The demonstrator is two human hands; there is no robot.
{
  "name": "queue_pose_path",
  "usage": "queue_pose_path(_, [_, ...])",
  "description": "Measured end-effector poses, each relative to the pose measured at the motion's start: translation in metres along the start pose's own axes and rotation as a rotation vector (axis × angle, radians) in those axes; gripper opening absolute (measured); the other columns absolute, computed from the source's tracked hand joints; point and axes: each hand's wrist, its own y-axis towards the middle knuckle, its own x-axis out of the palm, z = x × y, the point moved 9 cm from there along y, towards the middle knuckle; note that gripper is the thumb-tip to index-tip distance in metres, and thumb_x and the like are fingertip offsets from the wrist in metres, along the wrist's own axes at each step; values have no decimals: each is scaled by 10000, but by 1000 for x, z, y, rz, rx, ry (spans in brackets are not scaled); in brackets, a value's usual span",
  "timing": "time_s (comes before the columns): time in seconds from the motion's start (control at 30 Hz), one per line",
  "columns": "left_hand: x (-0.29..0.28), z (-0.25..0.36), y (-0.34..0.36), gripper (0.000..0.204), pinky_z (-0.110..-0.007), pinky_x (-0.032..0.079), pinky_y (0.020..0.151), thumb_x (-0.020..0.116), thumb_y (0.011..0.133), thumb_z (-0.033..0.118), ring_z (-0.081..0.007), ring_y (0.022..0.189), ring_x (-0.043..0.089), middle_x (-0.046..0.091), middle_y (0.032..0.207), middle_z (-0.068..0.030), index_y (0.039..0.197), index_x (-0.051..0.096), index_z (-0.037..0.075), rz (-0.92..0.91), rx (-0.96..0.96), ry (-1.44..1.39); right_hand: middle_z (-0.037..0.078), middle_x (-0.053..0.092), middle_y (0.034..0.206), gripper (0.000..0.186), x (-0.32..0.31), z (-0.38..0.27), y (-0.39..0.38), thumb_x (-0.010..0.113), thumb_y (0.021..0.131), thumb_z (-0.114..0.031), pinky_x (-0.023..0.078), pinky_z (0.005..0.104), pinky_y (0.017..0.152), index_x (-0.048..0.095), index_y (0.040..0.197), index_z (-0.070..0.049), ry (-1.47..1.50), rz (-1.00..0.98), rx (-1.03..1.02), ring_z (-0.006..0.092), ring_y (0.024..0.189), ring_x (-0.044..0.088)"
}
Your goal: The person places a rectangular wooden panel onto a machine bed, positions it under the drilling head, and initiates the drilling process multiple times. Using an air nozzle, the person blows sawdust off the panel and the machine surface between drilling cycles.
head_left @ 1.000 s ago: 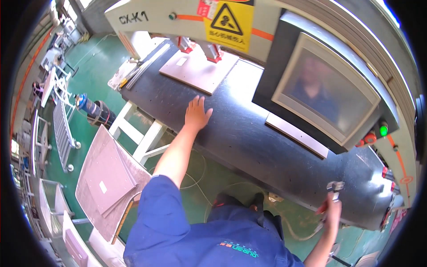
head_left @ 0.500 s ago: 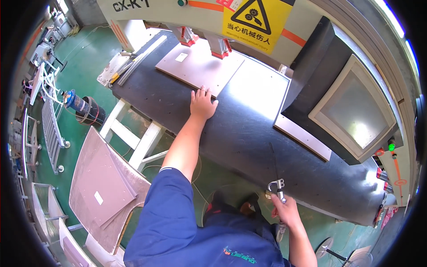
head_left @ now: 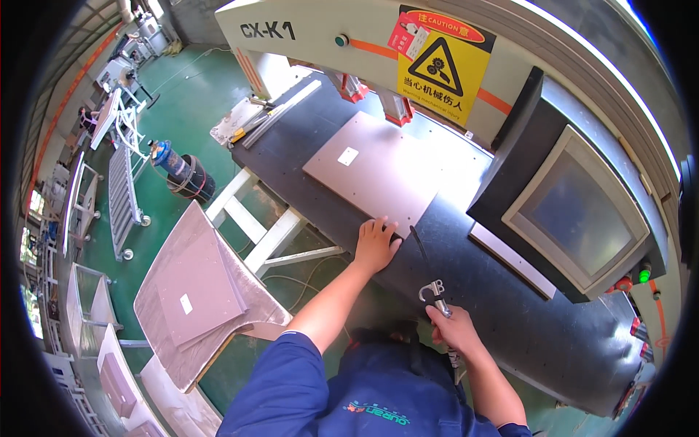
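Observation:
My left hand (head_left: 376, 244) lies flat on the dark machine table (head_left: 473, 291), its fingertips touching the near corner of a grey metal sheet (head_left: 375, 171). The sheet lies flat under the machine head and carries a small white sticker. My right hand (head_left: 453, 328) is closed round the handle of a small metal tool (head_left: 432, 291) with a hooked, shiny head that points up over the table's near edge. A thin dark line runs from the tool's head across the table toward the sheet.
A boxed monitor (head_left: 575, 218) stands on the table at the right, a yellow warning sign (head_left: 437, 62) on the machine above. Left of me a white stand holds a stack of grey sheets (head_left: 196, 291). A wheeled rack (head_left: 120, 182) and a blue canister (head_left: 166, 156) stand on the green floor.
My left hand has slid back to the sheet's near corner. My right hand with the tool has come in from the far right toward the table's middle.

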Motion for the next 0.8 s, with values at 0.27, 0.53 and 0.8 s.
queue_pose_path(0.27, [3,-31,3,875,-566,231,1100,727,743,555,-523,1351,234,203,1492,-299,1421,364,138,-52,-210,55,87,567,540,449,-39,7,30,608,914,-391,478,289,430,580,731,18,117,63,24,171,447,589])
queue_pose_path(0.53, [20,-83,75,916,-584,215,1109,698,707,633,-565,1343,241,186,1509,-302,1395,388,114,8,-194,124,89,540,507,404,-65,21,47,623,914,-339,458,293,395,546,692,-10,360,180,71,177,384,550])
queue_pose_path(0.8, [19,-170,181,857,-558,202,1124,689,739,610,-545,1350,254,239,1488,-327,1370,448,83,-17,-172,100,95,560,521,380,-26,3,72,598,938,-326,505,312,426,560,724,-14,482,248,87,183,419,576])
